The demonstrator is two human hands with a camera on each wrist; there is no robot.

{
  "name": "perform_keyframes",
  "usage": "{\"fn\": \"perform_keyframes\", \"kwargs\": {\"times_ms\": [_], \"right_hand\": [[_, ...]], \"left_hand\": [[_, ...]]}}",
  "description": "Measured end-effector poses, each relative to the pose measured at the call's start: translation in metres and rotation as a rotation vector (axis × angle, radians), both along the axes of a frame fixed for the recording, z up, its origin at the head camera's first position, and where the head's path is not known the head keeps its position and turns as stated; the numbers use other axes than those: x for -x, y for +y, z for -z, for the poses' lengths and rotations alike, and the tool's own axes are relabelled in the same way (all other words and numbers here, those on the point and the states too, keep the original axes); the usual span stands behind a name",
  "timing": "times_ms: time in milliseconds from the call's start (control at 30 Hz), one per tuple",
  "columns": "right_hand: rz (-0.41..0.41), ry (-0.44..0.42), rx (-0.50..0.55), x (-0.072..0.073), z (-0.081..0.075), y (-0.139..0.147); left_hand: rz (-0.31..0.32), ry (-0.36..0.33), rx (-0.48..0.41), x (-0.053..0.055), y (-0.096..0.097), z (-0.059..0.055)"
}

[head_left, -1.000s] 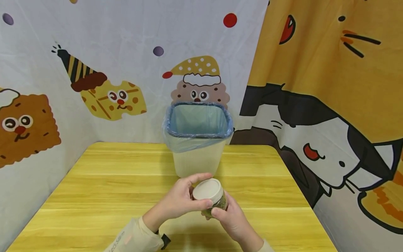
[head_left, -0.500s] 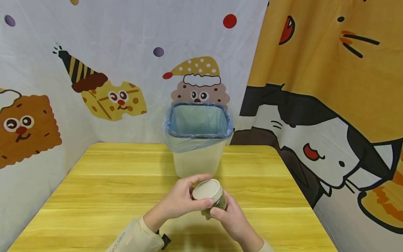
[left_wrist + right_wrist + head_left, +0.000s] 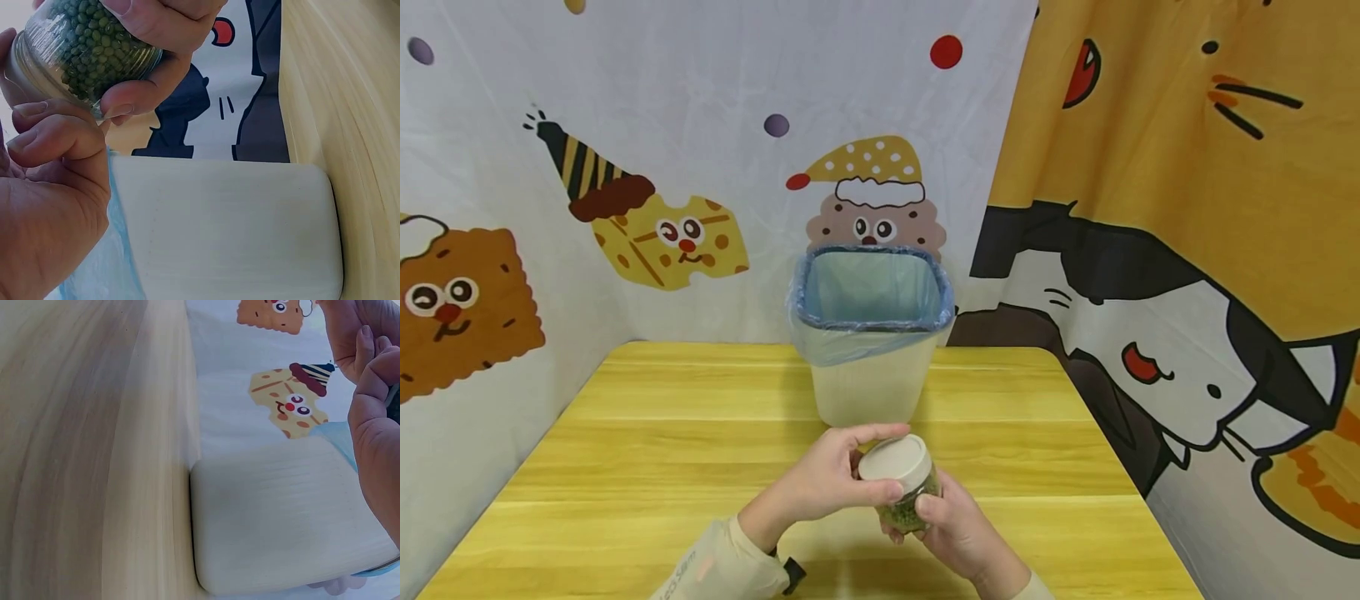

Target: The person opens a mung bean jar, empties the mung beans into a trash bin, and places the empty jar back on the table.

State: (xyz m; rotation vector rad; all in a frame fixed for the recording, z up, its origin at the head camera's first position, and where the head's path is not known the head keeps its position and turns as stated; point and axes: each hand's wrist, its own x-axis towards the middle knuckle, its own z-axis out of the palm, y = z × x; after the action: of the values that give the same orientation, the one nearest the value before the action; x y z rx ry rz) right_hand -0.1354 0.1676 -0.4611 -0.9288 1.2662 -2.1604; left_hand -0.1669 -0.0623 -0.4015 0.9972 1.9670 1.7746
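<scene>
A small clear jar [image 3: 904, 508] of green beans, likely mung beans, is held up over the near part of the table, tilted. My left hand [image 3: 831, 475] grips its cream lid [image 3: 895, 461] from the left, thumb on the near side and a finger across the far edge. Around the glass body curls my right hand [image 3: 966, 529], its thumb on the near side. The left wrist view shows the beans [image 3: 94, 47] through the glass, with the lid still on the jar. In the right wrist view most of the jar is hidden behind the right hand.
Beyond the hands stands a cream waste bin [image 3: 868, 387] at the table's far edge, lined with a blue plastic bag [image 3: 947, 312]. Below lies the yellow wood-grain table [image 3: 662, 442]. Printed cartoon curtains [image 3: 700, 83] hang behind and at the sides.
The jar has dropped slightly in the head view and leans a little differently, showing more of its glass and beans. The right thumb sits slightly farther right. Both hands keep their hold.
</scene>
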Motion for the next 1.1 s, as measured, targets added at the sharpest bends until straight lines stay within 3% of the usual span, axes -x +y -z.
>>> {"fn": "perform_keyframes", "kwargs": {"times_ms": [67, 300, 467, 767, 933, 1100], "right_hand": [[0.026, -0.001, -0.027, -0.0009, -0.0012, 0.0004], [0.223, 0.041, -0.184, -0.0028, -0.0029, 0.0028], [0.229, 0.06, -0.18, -0.0021, -0.0007, 0.001], [0.258, 0.04, -0.185, -0.0012, -0.0005, 0.0001], [0.245, 0.01, -0.165, -0.0015, -0.0001, 0.0007], [0.193, -0.051, -0.06, -0.001, -0.0017, 0.0028]], "left_hand": [[-0.002, 0.002, -0.004, -0.001, -0.0001, 0.0001], [-0.118, 0.063, 0.043, -0.0041, 0.0045, -0.0003], [-0.14, 0.037, 0.039, -0.0038, 0.0061, 0.002], [-0.234, 0.05, 0.086, -0.0051, 0.0094, 0.0025], [-0.215, 0.066, 0.085, -0.0045, 0.0076, 0.0035], [-0.141, 0.06, 0.036, -0.0048, 0.0039, 0.0027]]}}
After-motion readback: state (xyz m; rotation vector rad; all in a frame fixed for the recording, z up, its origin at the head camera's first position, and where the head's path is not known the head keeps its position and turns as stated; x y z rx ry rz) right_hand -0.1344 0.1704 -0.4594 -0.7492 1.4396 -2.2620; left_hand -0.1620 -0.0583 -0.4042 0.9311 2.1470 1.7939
